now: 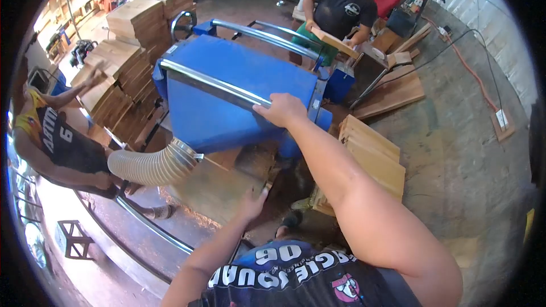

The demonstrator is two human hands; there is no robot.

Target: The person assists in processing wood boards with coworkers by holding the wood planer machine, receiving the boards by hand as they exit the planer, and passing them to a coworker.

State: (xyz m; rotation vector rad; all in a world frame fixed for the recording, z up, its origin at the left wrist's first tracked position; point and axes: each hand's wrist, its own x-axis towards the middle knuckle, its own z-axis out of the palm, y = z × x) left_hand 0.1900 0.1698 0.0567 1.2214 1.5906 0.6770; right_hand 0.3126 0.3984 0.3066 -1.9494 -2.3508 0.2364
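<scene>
My right hand (281,110) rests on the near end of a chrome roller bar (213,82), its fingers bent over the edge of a large blue machine (239,68). Lower down, my left hand (254,202) is beside the right edge of a flat, dusty board or plate (219,185); its fingertips are near that edge, and whether they grip it is unclear. A ribbed, clear hose (151,165) joins the machine at its lower left corner.
One person (62,142) stands at the left by stacked boards (116,74). Another person (344,5) holds a wooden board (335,41) behind the machine. More wooden panels (369,153) lie right of my legs. An orange cord (469,68) crosses the floor.
</scene>
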